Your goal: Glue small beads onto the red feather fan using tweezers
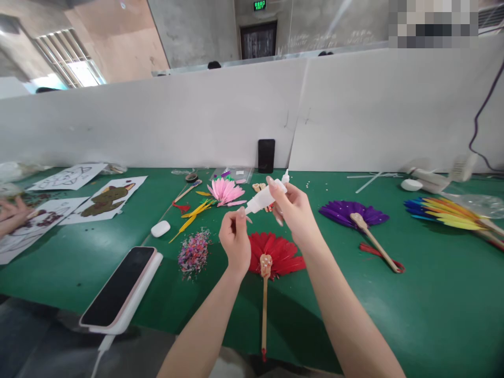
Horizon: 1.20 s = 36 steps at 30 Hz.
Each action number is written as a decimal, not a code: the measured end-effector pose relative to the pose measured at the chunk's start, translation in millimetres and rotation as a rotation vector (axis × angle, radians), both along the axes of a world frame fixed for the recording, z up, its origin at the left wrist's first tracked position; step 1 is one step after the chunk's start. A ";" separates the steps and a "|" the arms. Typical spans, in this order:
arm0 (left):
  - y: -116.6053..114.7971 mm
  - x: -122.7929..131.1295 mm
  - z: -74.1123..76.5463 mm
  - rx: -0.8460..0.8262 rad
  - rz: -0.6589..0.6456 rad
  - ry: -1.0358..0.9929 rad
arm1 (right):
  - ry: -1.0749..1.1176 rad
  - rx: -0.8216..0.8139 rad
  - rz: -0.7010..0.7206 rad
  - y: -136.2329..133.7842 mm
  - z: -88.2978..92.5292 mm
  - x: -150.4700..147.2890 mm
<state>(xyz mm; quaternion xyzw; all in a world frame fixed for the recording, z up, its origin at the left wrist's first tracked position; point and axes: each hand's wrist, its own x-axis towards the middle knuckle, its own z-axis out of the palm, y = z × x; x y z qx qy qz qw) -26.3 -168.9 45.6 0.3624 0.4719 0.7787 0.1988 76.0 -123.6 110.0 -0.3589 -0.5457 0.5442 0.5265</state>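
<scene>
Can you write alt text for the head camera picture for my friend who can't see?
A person's right hand holds a white bottle over a green table, with the left hand at the bottle's narrow end. A red feather fan lies nearby, with a purple fan to its right and pink feathers and colorful bits to its left.

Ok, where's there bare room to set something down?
Right front: the table is bare in front of the rainbow fan, right of the purple fan. Another patch lies between the drawings and the near phone. It's crowded around the pink feathers, yellow feathers and colourful pile.
</scene>
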 end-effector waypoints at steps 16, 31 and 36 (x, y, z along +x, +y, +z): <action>-8.1 4.2 -2.4 0.056 -0.141 0.280 | 0.027 -0.035 0.113 6.6 8.9 28.4; -5.6 10.9 -2.4 0.006 -0.223 0.266 | -0.033 0.018 0.058 4.1 16.1 42.0; -6.6 13.0 0.6 -0.014 -0.199 0.285 | -0.065 0.026 0.055 1.7 17.4 38.2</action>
